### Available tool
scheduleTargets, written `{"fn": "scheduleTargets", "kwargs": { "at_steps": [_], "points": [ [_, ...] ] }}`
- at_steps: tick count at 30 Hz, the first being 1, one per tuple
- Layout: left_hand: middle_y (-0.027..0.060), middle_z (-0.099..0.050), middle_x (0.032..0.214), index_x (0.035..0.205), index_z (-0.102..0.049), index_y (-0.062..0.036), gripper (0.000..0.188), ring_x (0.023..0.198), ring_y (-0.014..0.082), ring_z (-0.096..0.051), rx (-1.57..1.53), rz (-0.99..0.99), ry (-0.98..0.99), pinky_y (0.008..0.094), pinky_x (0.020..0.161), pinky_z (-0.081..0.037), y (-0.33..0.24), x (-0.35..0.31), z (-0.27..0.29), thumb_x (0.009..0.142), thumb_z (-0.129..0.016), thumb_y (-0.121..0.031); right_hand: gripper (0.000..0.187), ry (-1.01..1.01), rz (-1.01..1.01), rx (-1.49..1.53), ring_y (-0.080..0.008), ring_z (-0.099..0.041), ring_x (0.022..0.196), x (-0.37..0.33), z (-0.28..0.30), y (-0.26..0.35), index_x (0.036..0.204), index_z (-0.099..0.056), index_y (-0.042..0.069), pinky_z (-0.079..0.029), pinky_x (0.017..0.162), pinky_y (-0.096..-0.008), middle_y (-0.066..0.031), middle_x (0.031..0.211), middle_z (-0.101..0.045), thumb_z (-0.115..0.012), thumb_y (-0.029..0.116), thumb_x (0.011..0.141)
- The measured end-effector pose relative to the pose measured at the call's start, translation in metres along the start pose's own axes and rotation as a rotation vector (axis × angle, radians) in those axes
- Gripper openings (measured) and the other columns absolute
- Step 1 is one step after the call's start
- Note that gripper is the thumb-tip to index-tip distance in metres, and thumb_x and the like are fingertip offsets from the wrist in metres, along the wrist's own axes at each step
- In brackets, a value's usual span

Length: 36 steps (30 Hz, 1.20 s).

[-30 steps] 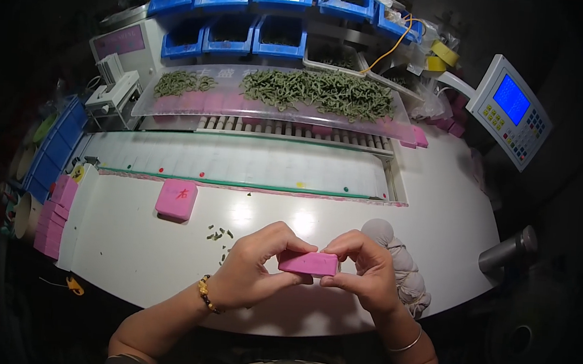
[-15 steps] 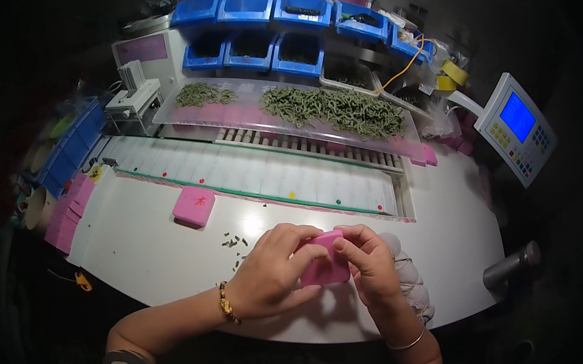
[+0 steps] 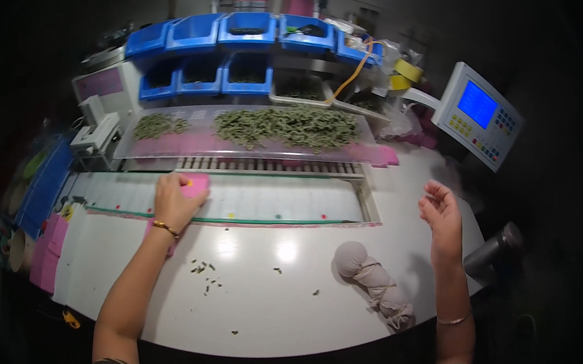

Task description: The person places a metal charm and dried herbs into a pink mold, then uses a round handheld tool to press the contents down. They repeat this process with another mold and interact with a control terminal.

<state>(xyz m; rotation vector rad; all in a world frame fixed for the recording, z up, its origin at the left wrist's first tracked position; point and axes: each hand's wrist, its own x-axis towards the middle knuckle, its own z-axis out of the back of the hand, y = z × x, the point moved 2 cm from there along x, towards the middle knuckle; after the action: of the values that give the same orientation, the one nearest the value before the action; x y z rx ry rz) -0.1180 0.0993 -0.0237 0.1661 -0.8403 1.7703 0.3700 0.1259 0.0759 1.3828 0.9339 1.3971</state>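
My left hand (image 3: 172, 200) is closed on a small pink box (image 3: 196, 185) with rounded corners, over the white slotted strip (image 3: 256, 196). Under that wrist a second pink box (image 3: 171, 249) lies on the table, mostly hidden. My right hand (image 3: 441, 218) is raised at the right, between the strip and a dark metal flask, its fingers loosely bent and apart with nothing in them. On a clear sheet (image 3: 201, 117) beyond the strip lie a small and a large heap of dried green stalk-like pieces (image 3: 289, 127).
Several blue bins (image 3: 194, 30) stand in two rows at the back. A keypad display (image 3: 478, 114) hangs at the right, above the flask (image 3: 498, 249). A knotted grey cloth bundle (image 3: 373, 281) and green crumbs (image 3: 206, 269) lie on the white table (image 3: 260, 316). Pink boxes (image 3: 48, 252) are stacked left.
Both hands held the pink box near the table's front. The left has carried it forward and left over the strip; the right has let go and moved right. The view has shifted.
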Motion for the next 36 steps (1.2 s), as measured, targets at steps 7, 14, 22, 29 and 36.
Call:
{"fn": "scheduleTargets", "kwargs": {
  "at_steps": [7, 14, 22, 29, 36],
  "points": [
    [0.0202, -0.056, 0.111, 0.099, -0.059, -0.0009, 0.042, 0.108, 0.0368, -0.053, 0.116, 0.048, 0.037, 0.0447, 0.095, -0.044, 0.025, 0.003, 0.014, 0.083, -0.075, -0.037, 0.04, -0.321, 0.551, -0.782, -0.0264, -0.054, 0.11, 0.096, 0.092, -0.012, 0.11, -0.057, 0.005, -0.044, 0.097, -0.0335, -0.0116, 0.126, -0.054, -0.064, -0.008, 0.073],
    [0.0209, -0.041, 0.136, 0.126, -0.052, -0.0015, 0.046, 0.131, 0.0382, -0.038, 0.015, -0.046, 0.114, 0.0454, 0.111, -0.031, 0.008, -0.037, 0.063, 0.088, -0.067, -0.022, 0.03, -0.411, 0.537, -1.097, -0.0405, -0.035, 0.14, 0.175, 0.143, -0.007, 0.094, -0.054, 0.008, -0.035, 0.11, -0.0484, -0.0232, 0.149, -0.036, -0.056, -0.011, 0.071],
    [0.0188, -0.042, 0.135, 0.125, -0.052, -0.0008, 0.044, 0.131, 0.0364, -0.038, -0.035, 0.013, 0.209, 0.0428, 0.111, -0.03, 0.02, -0.066, 0.102, 0.087, -0.068, -0.017, 0.025, -0.349, 0.273, -1.274, -0.045, -0.038, 0.137, 0.196, 0.161, -0.001, 0.085, -0.052, 0.008, -0.038, 0.11, -0.047, -0.0196, 0.161, -0.018, -0.057, -0.012, 0.071],
    [0.0186, -0.052, 0.128, 0.125, -0.053, -0.0011, 0.059, 0.121, 0.0339, -0.05, -0.147, 0.03, 0.437, 0.0415, 0.107, -0.037, 0.024, -0.072, 0.13, 0.074, -0.078, -0.014, 0.028, -0.255, 0.041, -1.697, -0.0424, -0.062, 0.112, 0.185, 0.14, 0.023, 0.11, -0.068, 0.002, -0.051, 0.1, -0.0429, -0.0188, 0.163, -0.002, -0.064, -0.002, 0.083],
    [0.0183, -0.05, 0.134, 0.136, -0.048, -0.0019, 0.086, 0.126, 0.0353, -0.047, -0.068, -0.178, 0.73, 0.0397, 0.111, -0.038, 0.05, -0.061, 0.138, 0.061, -0.087, -0.021, 0.024, -0.152, 0.18, -1.724, -0.0435, -0.06, 0.113, 0.191, 0.14, 0.025, 0.097, -0.064, 0.007, -0.051, 0.096, -0.0466, -0.0227, 0.156, -0.026, -0.063, -0.004, 0.075]
  ]
}}
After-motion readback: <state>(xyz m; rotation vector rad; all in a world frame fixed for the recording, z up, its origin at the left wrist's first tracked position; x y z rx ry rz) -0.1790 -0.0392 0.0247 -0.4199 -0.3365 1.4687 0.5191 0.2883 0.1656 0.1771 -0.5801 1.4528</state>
